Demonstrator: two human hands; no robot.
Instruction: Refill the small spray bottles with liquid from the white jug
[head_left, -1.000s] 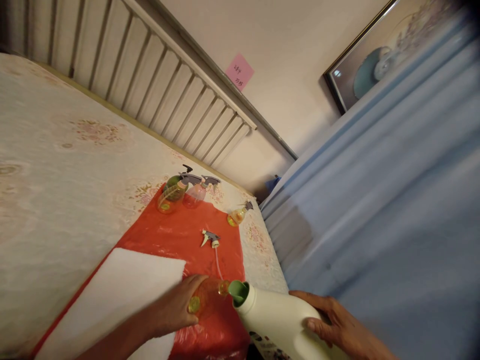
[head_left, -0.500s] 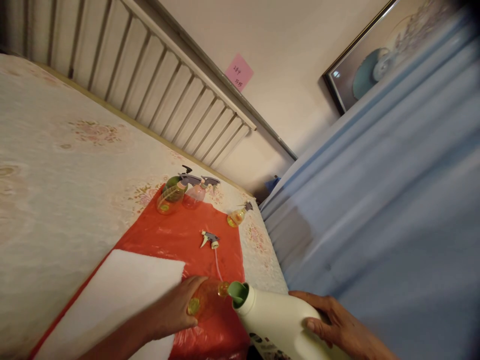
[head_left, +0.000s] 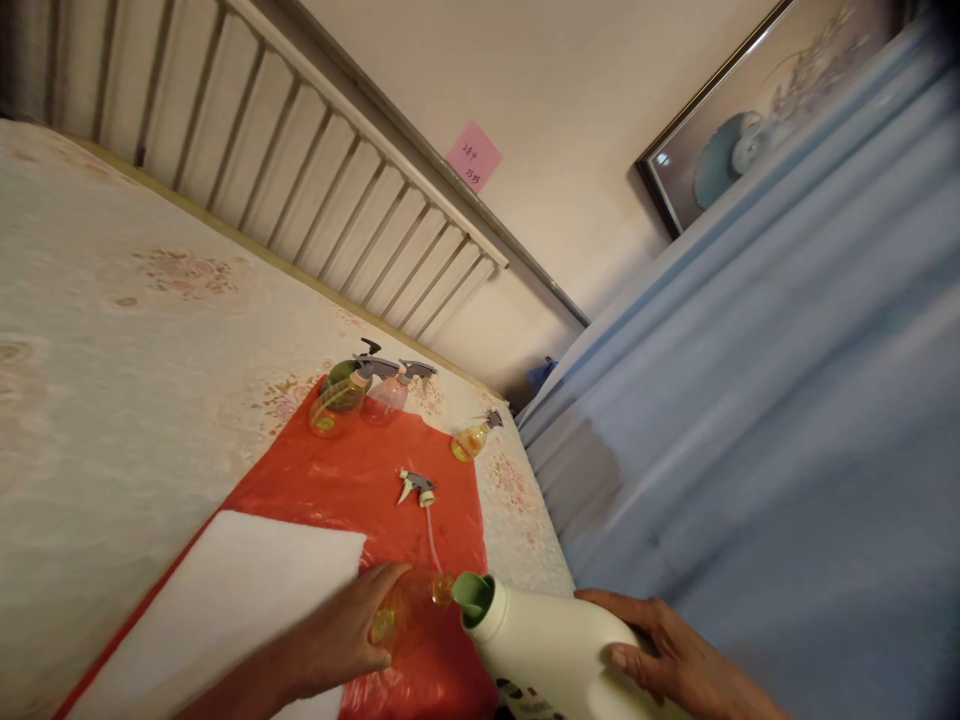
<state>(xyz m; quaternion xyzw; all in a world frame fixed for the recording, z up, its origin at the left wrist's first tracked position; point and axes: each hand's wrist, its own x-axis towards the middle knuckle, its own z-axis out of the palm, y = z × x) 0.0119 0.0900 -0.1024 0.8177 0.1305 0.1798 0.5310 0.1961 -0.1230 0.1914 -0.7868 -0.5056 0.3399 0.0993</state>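
Note:
My left hand (head_left: pixel 352 630) is wrapped round a clear yellowish spray bottle (head_left: pixel 411 610) without its spray head, over the red plastic sheet. My right hand (head_left: pixel 667 650) grips a large pale green jug (head_left: pixel 555 640), tilted so that its green spout (head_left: pixel 472 597) points left at the bottle's neck (head_left: pixel 442 588). The spout and neck are touching or nearly so; whether liquid is flowing I cannot tell. Beyond them a grey and cream trigger spray head (head_left: pixel 417 487) with a thin tube lies on the red sheet (head_left: pixel 352 470).
Several spray bottles stand farther back: an orange-tinted one (head_left: pixel 334 405), a pink one (head_left: pixel 386 400) and a yellow one (head_left: pixel 470 440). A white cloth (head_left: pixel 247 590) lies on the red sheet at left. Blue curtain (head_left: pixel 750 400) hangs at right; a radiator (head_left: pixel 300 170) lines the wall.
The view has shifted slightly, with things on the table appearing a little lower and farther left. Both hands keep their holds; the spout stays at the bottle's neck.

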